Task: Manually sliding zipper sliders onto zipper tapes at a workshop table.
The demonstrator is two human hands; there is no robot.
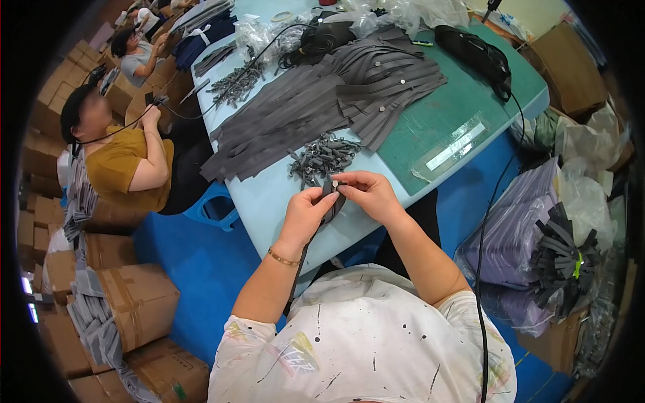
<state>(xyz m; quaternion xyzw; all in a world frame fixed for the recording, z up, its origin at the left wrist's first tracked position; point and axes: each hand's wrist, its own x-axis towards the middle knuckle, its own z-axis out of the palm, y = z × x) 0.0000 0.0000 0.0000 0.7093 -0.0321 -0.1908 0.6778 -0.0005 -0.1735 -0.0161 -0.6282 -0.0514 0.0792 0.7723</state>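
My left hand (304, 216) pinches a dark grey fabric strap (329, 209) at the table's near edge. From the other side, my right hand (371, 195) closes its fingertips on the same strap, next to a small shiny round piece (335, 184). Part of the strap hangs down beside my left forearm. Just beyond my hands lies a heap of small dark tabs with metal hooks (324, 158). Long dark grey straps (269, 121) lie side by side across the table behind that heap, and a second bundle (393, 87) with a few round silvery pieces overlaps them.
A green mat (437, 134) covers the table's right part, with a black pouch (474, 57) at its far side. More small hooked tabs (235, 84) lie far left. A person in a mustard top (124, 164) sits left, near a blue stool (213, 207). Cardboard boxes (138, 302) and plastic-wrapped bundles (514, 228) flank me.
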